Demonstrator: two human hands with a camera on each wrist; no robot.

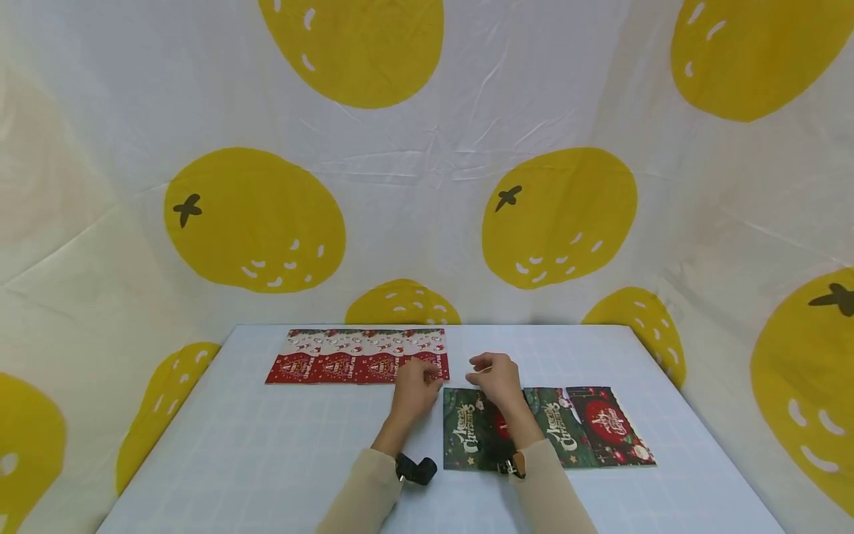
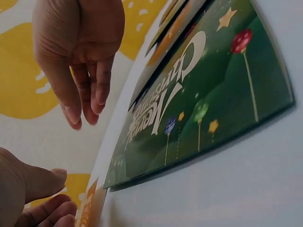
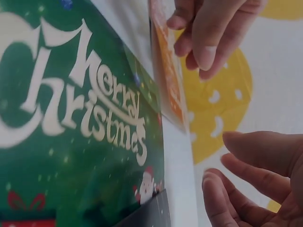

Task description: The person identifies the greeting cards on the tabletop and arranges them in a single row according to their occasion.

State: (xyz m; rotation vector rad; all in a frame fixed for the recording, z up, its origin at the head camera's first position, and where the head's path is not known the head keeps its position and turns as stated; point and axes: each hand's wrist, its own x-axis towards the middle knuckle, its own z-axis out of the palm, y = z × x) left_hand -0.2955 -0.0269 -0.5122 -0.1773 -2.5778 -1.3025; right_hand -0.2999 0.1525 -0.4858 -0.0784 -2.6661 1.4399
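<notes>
My left hand (image 1: pixel 416 386) is over the right end of a row of red and white Christmas cards (image 1: pixel 320 368), its fingers loosely bent and holding nothing. Opposite it, my right hand (image 1: pixel 499 377) hangs above the back edge of a second row, made of green "Merry Christmas" cards (image 1: pixel 465 434) and darker cards with a red circle (image 1: pixel 607 421). Between the two hands there is a gap with nothing in it. In the right wrist view, the thumb and fingers of the right hand (image 3: pixel 260 184) are apart, beside a green card (image 3: pixel 80 123).
Both rows lie flat on a white table (image 1: pixel 280 452), the red one at the back left, the green and dark one at the right. A white curtain (image 1: pixel 414 222) printed with yellow fruit hangs behind and at the sides. Each wrist wears a strapped device (image 1: pixel 416 470).
</notes>
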